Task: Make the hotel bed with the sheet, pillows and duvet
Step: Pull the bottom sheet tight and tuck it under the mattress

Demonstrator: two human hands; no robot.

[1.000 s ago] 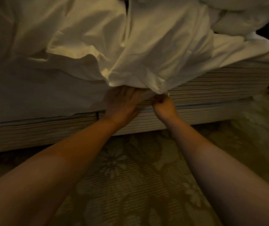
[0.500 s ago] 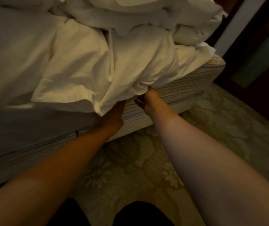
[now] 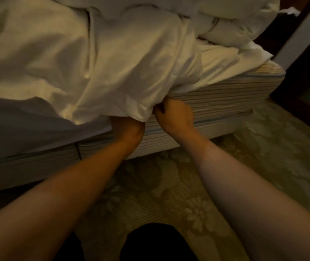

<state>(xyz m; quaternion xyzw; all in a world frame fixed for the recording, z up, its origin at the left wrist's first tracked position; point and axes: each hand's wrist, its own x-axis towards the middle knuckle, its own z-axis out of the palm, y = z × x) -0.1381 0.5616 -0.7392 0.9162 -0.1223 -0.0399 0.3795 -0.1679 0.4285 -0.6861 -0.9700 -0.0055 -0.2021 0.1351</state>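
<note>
The sheet [image 3: 112, 76] is being worked at the mattress [image 3: 225, 95] side, a tucking step by the look of it. The right hand [image 3: 174, 114] is closed on its hanging edge; the left hand [image 3: 127, 127] is hidden beneath it, grip untold. Next, the edge should be pushed under. Pillows [image 3: 235, 21] are heaped behind. A patterned carpet [image 3: 169, 185] lies below in dim light.

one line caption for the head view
Both hands, left hand and right hand, work a white sheet at the striped mattress edge.
</note>
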